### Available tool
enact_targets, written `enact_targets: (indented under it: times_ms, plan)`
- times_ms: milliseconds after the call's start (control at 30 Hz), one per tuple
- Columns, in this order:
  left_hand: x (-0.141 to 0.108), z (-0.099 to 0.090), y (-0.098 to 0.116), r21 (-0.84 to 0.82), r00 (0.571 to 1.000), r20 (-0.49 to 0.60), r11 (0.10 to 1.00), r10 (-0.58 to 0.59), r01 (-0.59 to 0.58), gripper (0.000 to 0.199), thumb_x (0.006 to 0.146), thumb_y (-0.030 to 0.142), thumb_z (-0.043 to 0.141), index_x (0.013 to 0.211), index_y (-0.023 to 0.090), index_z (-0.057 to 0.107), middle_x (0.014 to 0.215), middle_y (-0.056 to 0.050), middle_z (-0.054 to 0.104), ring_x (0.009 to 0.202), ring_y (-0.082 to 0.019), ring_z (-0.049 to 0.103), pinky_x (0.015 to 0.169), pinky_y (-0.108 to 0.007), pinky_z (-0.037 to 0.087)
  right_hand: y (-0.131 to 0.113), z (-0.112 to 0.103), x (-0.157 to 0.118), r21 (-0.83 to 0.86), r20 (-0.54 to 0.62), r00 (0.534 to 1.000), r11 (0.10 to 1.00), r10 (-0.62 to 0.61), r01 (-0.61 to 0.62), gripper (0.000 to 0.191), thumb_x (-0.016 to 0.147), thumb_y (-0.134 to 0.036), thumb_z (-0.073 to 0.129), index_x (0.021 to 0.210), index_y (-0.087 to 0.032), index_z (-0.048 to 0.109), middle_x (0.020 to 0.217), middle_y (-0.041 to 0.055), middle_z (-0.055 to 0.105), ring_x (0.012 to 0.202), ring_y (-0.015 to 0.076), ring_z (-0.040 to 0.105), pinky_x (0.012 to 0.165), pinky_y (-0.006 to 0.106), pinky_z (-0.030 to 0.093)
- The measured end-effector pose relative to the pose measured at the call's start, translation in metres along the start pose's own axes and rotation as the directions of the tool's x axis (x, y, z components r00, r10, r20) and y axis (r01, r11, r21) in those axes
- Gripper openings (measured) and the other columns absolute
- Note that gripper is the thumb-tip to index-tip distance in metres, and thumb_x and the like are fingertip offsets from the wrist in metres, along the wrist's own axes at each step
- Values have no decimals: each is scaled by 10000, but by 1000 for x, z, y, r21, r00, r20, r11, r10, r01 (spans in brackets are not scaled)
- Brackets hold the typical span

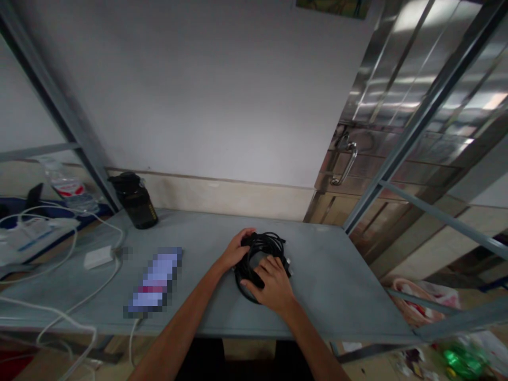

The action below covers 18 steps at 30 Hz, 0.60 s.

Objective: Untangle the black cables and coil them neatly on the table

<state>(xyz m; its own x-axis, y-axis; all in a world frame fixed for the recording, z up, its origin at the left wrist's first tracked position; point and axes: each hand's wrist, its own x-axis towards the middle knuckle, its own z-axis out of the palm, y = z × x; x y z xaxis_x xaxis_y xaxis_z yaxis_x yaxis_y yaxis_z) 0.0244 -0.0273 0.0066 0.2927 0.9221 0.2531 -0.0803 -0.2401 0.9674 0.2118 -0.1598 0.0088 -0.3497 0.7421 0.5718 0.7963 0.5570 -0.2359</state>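
Observation:
A black cable (270,242), wound into a loose coil of several loops, lies on the grey-blue tabletop (325,286). My left hand (237,250) grips the coil's upper left side, its fingers bent over the loops. Across the lower right part reaches my right hand (274,283), with the thumb on the near left side and the fingers curled over the strands toward the middle. A small pale connector shows at the coil's right edge. Parts of the lower loops are hidden under my right hand.
Left of my arms lies a phone (156,280) with a blurred screen and a white cord. Behind it stand a black bottle (137,201) and a clear water bottle (70,185). A white charger (98,257) sits among white cords. Metal posts (408,137) rise at both sides.

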Motion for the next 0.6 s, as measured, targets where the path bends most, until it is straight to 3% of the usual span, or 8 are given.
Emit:
enact_targets:
  times_ms: [167,333,600]
  plan:
    - [5,-2,-11,-8,998,-58,1000,-22,21,749,576,103,658,1302,236,787,1310,-80,799,1328,-328,680,1283,-520,434,1,-3,1,90,-60,997,995,-44,49,555,988,-754,751,1089,-211,798,1149,121,725,1122,327,681,1093,546,537]
    - [5,-4,-9,-36,996,-84,999,-42,40,707,570,120,659,1253,229,804,1288,-80,816,1320,-339,694,1268,-520,453,4,2,-4,147,-12,996,986,-84,85,723,871,-807,854,1252,-199,761,1205,136,745,1111,337,719,1066,550,571]
    - [1,-3,4,-87,994,-75,994,-78,72,577,690,235,859,1266,213,838,1301,-114,840,1270,-356,741,1243,-556,477,7,13,-4,88,-11,999,995,-50,51,344,945,-451,897,1183,-225,794,1164,109,762,1064,305,755,1042,497,595]
